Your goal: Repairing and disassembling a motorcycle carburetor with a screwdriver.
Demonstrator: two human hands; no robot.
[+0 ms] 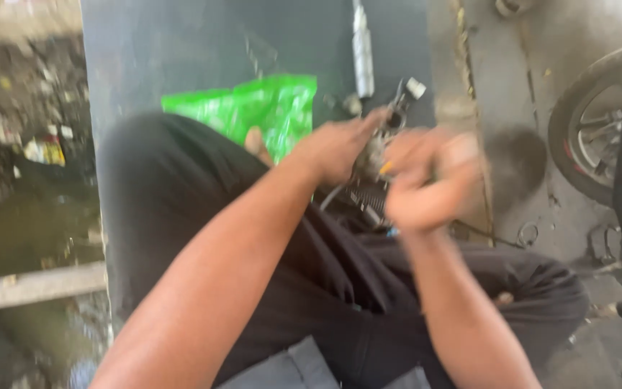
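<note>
Fingers of two hands, left hand [336, 150] and right hand [426, 180], grip one metal engine part [377, 148].

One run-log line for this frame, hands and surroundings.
left hand: on metal part | right hand: blurred, at same part | behind: green bag, metal tube | right: wheel

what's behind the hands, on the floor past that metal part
Past the left hand, the right hand and the small metal part between them lie a green plastic bag and a silver tube on the dark floor. The bag's near edge is hidden by the knee.
</note>
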